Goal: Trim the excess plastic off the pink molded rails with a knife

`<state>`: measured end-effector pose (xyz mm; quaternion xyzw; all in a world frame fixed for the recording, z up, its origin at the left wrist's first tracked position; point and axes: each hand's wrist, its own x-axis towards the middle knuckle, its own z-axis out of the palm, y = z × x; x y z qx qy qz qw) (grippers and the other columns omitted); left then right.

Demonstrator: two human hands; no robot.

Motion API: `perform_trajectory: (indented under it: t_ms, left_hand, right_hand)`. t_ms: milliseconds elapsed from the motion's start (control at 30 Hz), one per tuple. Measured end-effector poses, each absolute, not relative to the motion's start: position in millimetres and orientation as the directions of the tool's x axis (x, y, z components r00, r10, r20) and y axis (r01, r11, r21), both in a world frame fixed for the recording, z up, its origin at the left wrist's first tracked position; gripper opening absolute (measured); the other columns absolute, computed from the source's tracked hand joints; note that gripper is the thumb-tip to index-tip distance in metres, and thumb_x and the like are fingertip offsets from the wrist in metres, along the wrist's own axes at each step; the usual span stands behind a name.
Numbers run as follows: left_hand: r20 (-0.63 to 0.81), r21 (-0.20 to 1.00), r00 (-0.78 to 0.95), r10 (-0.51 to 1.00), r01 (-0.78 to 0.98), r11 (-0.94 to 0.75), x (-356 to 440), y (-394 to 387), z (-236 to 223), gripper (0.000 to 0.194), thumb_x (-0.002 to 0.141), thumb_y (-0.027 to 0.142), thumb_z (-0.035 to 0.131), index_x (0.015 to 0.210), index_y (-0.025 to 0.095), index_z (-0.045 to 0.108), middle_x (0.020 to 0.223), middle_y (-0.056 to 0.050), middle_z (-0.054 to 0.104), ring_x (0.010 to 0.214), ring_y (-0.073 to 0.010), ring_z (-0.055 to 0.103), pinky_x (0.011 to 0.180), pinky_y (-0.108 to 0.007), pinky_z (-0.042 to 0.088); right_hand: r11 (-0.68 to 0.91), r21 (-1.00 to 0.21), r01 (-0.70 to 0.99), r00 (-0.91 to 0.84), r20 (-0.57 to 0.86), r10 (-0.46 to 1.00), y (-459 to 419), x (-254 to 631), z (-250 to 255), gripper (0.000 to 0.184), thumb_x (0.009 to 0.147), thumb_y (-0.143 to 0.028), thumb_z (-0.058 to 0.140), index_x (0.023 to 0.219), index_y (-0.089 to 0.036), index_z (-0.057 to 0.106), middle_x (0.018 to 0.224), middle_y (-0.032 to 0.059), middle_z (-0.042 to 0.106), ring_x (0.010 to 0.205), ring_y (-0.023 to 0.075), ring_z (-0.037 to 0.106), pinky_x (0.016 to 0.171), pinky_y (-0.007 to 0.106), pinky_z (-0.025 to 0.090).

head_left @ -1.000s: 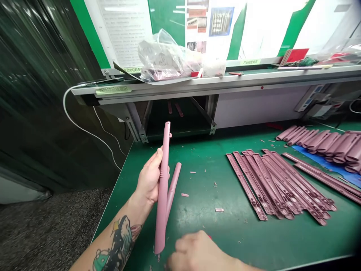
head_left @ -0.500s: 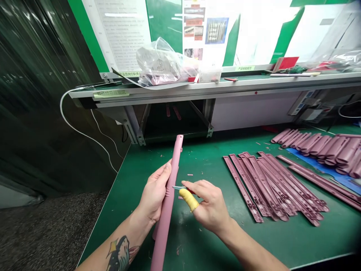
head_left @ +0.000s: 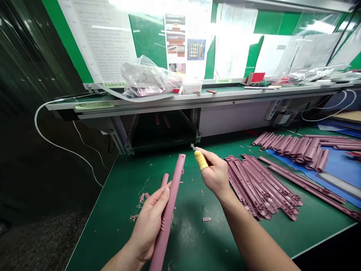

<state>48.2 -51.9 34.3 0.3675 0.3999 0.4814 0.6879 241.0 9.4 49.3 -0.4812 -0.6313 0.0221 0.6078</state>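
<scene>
My left hand (head_left: 150, 222) is closed round a long pink plastic bar (head_left: 168, 210), which it holds tilted above the green table (head_left: 186, 233). A second pink bar (head_left: 164, 179) lies on the table just behind it. My right hand (head_left: 213, 171) is raised to the right of the bar's far end. It pinches a small blade (head_left: 193, 147), and its thumb wears a yellow finger cot (head_left: 201, 159). The blade tip is clear of the bar.
A stack of flat pink strips (head_left: 262, 184) lies right of my right hand. Rounded pink bars (head_left: 293, 146) rest on a blue sheet (head_left: 335, 165) at the far right. Pink shavings (head_left: 141, 197) dot the table. A raised shelf (head_left: 197, 98) carries a plastic bag (head_left: 146, 79).
My right hand has run the blade from the middle of the bar up past its far end. The camera has moved back and left, and more shavings lie on the table.
</scene>
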Motion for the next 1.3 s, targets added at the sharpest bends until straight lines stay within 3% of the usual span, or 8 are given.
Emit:
perform_trajectory:
  t_ms: [133, 200, 300, 567, 733, 867, 1067, 1300]
  left_hand:
    - [-0.153, 0.855, 0.311, 0.938, -0.435, 0.284, 41, -48, 26, 0.057, 0.079, 0.038, 0.072, 0.131, 0.028, 0.051, 0.066, 0.006, 0.044, 0.044, -0.0033, 0.031, 0.037, -0.012, 0.03]
    - [-0.152, 0.878, 0.289, 0.945, -0.4, 0.264, 39, -42, 21, 0.051, 0.081, 0.032, 0.07, 0.128, 0.023, 0.054, 0.067, 0.005, 0.046, 0.047, -0.004, 0.036, 0.039, -0.012, 0.034]
    - [-0.184, 0.887, 0.241, 0.953, -0.377, 0.267, 39, -36, 14, 0.038, 0.085, 0.035, 0.063, 0.117, 0.016, 0.061, 0.07, 0.002, 0.05, 0.051, -0.0068, 0.044, 0.042, -0.015, 0.042]
    - [-0.202, 0.898, 0.221, 0.954, -0.348, 0.27, 45, -44, 3, 0.054, 0.079, 0.047, 0.069, 0.125, 0.023, 0.057, 0.066, 0.003, 0.056, 0.04, -0.0042, 0.044, 0.037, -0.013, 0.037]
    - [-0.17, 0.817, 0.227, 0.959, -0.512, 0.265, 45, -45, 3, 0.045, 0.071, 0.036, 0.08, 0.112, 0.019, 0.069, 0.076, -0.001, 0.06, 0.062, -0.0068, 0.052, 0.062, -0.014, 0.047]
    - [-0.169, 0.789, 0.295, 0.941, -0.532, 0.308, 45, -46, 7, 0.038, 0.073, 0.03, 0.079, 0.109, 0.02, 0.072, 0.072, 0.0, 0.06, 0.059, -0.0065, 0.05, 0.059, -0.014, 0.045]
    - [-0.071, 0.821, 0.239, 0.968, -0.537, 0.193, 45, -32, 11, 0.037, 0.076, 0.025, 0.076, 0.111, 0.017, 0.069, 0.078, -0.002, 0.064, 0.062, -0.0088, 0.056, 0.057, -0.015, 0.047]
    - [-0.011, 0.755, 0.078, 0.997, -0.653, 0.059, 35, 27, 20, 0.026, 0.081, 0.018, 0.068, 0.106, 0.018, 0.069, 0.069, 0.002, 0.055, 0.052, -0.0036, 0.051, 0.053, -0.013, 0.047]
  right_hand:
    - [0.524, -0.677, 0.517, 0.091, 0.652, 0.752, 0, 242, 40, 0.03, 0.098, -0.031, 0.04, 0.108, -0.02, 0.066, 0.079, 0.0018, 0.065, 0.068, 0.014, 0.059, 0.061, 0.024, 0.045]
    - [0.536, -0.656, 0.531, -0.02, 0.623, 0.782, -9, 236, 31, 0.029, 0.098, -0.031, 0.039, 0.105, -0.02, 0.065, 0.078, 0.0017, 0.064, 0.068, 0.0139, 0.058, 0.06, 0.024, 0.043]
    - [0.567, -0.565, 0.599, -0.143, 0.622, 0.77, -15, 223, 20, 0.028, 0.096, -0.039, 0.045, 0.102, -0.018, 0.063, 0.083, 0.0034, 0.065, 0.072, 0.015, 0.058, 0.063, 0.025, 0.042]
    - [0.557, -0.293, 0.777, -0.288, 0.621, 0.729, -2, 214, 26, 0.067, 0.084, -0.074, 0.034, 0.095, -0.015, 0.064, 0.078, 0.0061, 0.063, 0.073, 0.0173, 0.059, 0.062, 0.025, 0.039]
    - [0.508, -0.129, 0.851, -0.355, 0.57, 0.741, 1, 219, 33, 0.053, 0.086, -0.067, 0.046, 0.079, -0.016, 0.059, 0.07, 0.002, 0.058, 0.062, 0.0139, 0.05, 0.053, 0.025, 0.028]
    - [0.504, -0.1, 0.858, -0.371, 0.558, 0.742, -5, 219, 33, 0.051, 0.09, -0.064, 0.041, 0.077, -0.017, 0.056, 0.069, 0.0015, 0.055, 0.057, 0.0127, 0.045, 0.051, 0.026, 0.022]
    - [0.631, -0.12, 0.766, -0.482, 0.542, 0.688, -41, 194, 15, 0.052, 0.096, -0.059, 0.03, 0.073, -0.018, 0.053, 0.064, 0.0019, 0.054, 0.054, 0.0137, 0.044, 0.05, 0.029, 0.019]
    - [0.811, -0.082, 0.58, -0.736, 0.376, 0.564, -99, 160, -44, 0.037, 0.089, -0.047, 0.052, 0.064, -0.02, 0.051, 0.058, -0.0007, 0.055, 0.047, 0.013, 0.044, 0.044, 0.029, 0.016]
